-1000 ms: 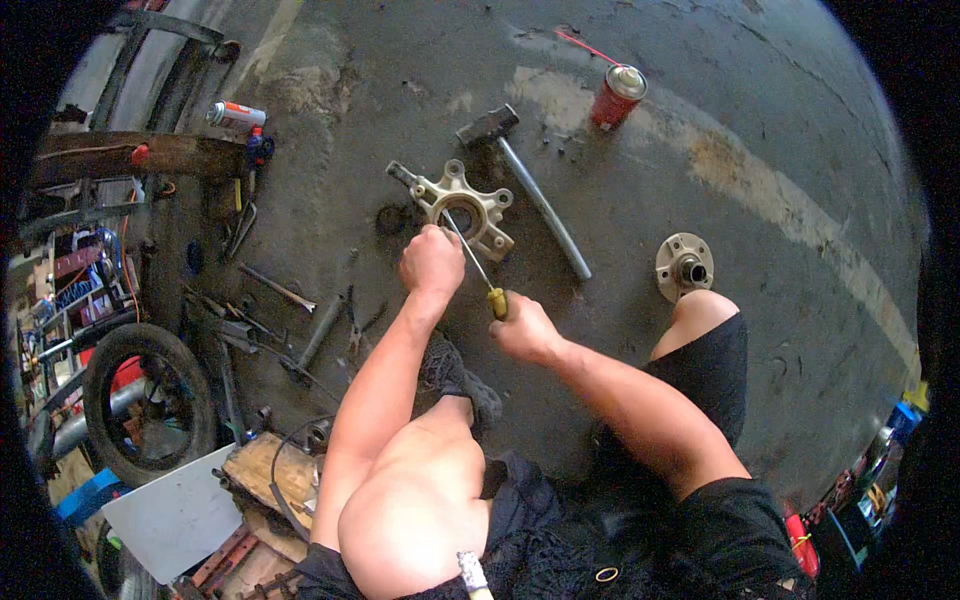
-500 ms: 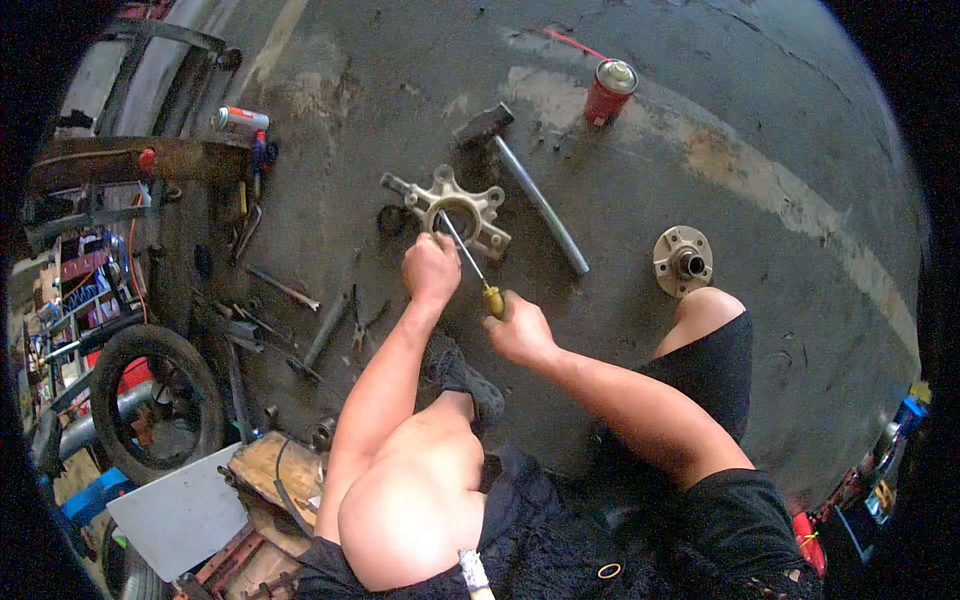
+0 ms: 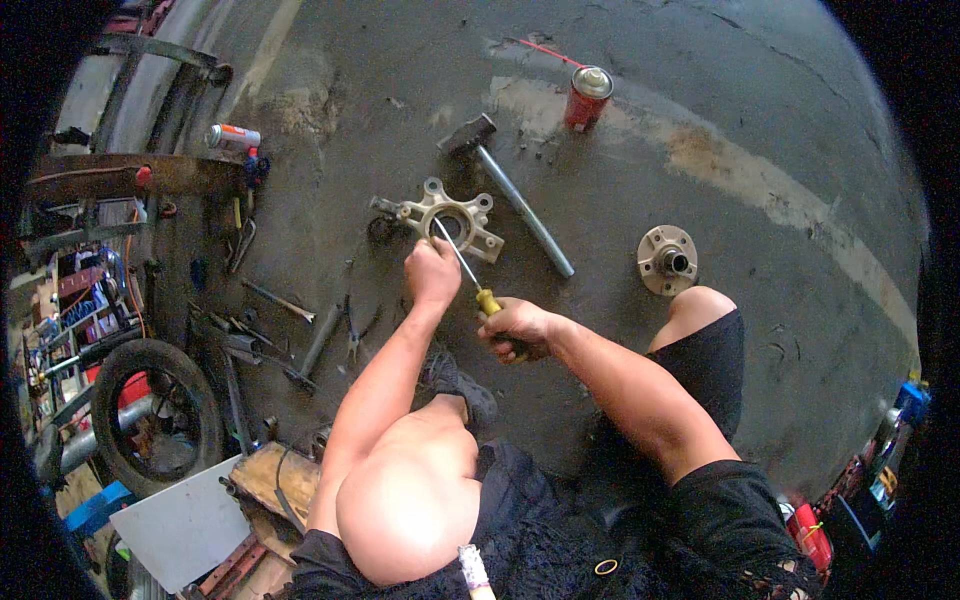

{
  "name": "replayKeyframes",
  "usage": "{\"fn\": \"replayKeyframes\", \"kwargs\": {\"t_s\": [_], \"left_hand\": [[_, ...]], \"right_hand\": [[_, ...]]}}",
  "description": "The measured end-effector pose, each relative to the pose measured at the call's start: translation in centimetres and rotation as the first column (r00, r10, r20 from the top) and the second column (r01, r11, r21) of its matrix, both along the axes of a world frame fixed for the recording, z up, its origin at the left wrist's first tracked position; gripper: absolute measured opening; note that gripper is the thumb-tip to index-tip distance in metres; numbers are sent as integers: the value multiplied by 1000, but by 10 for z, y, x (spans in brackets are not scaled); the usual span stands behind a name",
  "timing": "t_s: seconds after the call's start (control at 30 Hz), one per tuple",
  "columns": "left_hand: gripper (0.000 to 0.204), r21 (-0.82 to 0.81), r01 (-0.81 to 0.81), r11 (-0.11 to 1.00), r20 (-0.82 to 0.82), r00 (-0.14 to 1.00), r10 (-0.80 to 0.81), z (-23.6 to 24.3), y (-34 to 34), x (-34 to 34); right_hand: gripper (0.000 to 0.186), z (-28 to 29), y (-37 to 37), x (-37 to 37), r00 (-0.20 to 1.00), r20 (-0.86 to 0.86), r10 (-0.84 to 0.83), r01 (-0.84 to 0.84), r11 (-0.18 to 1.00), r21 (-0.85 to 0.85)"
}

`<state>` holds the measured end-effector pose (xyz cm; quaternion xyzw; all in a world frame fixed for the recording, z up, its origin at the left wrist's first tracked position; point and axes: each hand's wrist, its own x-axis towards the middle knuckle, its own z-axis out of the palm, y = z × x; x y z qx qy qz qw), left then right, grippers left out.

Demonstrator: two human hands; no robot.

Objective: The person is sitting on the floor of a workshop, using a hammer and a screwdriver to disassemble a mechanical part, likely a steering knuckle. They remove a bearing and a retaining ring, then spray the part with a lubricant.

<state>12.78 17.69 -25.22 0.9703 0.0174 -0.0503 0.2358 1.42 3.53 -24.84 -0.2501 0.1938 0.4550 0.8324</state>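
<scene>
Metal casting (image 3: 474,230) and yellow-handled screwdriver (image 3: 487,301)

Right hand (image 3: 518,325), mine: fingers wrapped round the screwdriver; light, stiff, possibly slick.
Left hand (image 3: 433,272), mine: curled at the casting's near edge; what it clasps, I cannot tell.
Casting: on the floor (image 3: 600,200) ahead; likely heavy, rigid; I'd hold its lugs (image 3: 489,247).

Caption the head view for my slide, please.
Right hand grips a yellow-handled screwdriver, its shaft reaching over a ringed metal casting; left hand at the casting's near edge, hammer lying alongside.
</scene>
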Motion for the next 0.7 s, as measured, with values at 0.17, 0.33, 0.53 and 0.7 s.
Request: {"fn": "replayKeyframes", "kwargs": {"t_s": [0.17,0.33,0.53,0.7], "left_hand": [[36,-6,38,999,14,999,-38,-3,15,-9],[38,119,59,991,-50,997,-53,2,21,-8],[34,285,245,927,64,960,-274,34,24,21],[40,401,502,767,-259,865,-430,55,15,50]], "right_hand": [[41,3,27,-11,896,247,369,114,346,-931],[43,23,53,-20,959,166,231,77,352,-933],[44,16,51,-20,954,230,191,140,394,-908],[40,13,42,-25,928,250,276,154,327,-932]]}}
